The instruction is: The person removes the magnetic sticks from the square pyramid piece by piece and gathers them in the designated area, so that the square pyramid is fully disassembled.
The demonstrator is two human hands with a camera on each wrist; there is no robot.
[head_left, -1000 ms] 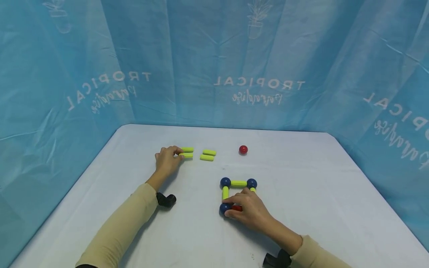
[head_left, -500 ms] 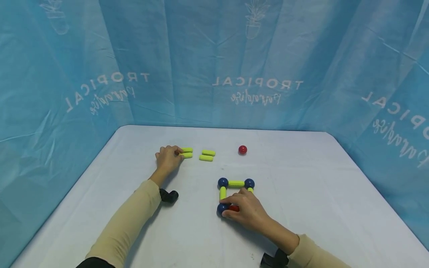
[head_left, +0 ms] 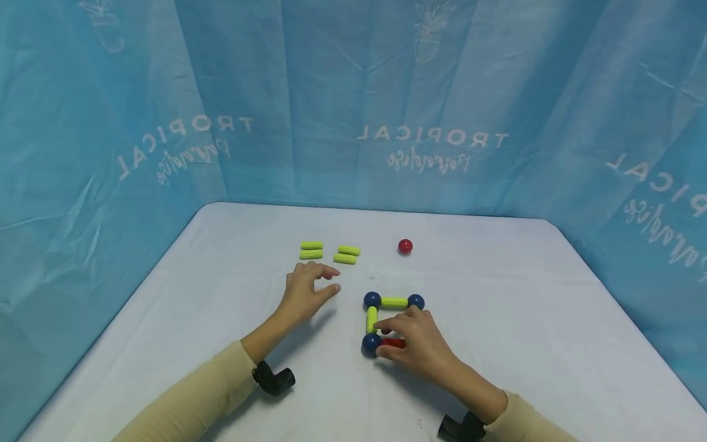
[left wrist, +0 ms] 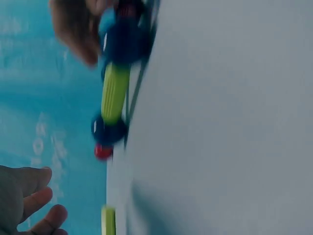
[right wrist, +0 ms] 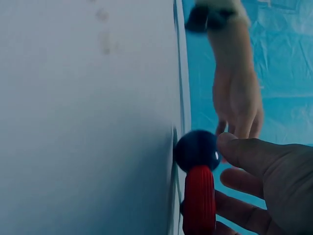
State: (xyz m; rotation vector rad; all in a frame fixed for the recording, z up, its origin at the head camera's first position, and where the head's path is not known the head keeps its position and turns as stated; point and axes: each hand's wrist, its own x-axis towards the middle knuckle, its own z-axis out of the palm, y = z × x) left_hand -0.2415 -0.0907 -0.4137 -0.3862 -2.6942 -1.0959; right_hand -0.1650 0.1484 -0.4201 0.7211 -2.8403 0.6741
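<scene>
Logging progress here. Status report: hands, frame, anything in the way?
Left hand above table, holding nothing. Right hand at near-left blue ball and red rod, grip unclear. Ball-and-rod frame partly hidden by right hand.

White table [head_left: 497, 294]: four yellow-green rods [head_left: 312, 254] in two pairs; red ball [head_left: 405, 247] apart; blue-balled rod frame [head_left: 394, 302] nearer.

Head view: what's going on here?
A person's right hand is at a red ridged stick and a dark blue ball, the near-left corner of a frame that also has yellow-green ridged sticks. The left hand hovers, holding nothing. Four loose yellow-green sticks and a glossy red ball lie farther off.
</scene>
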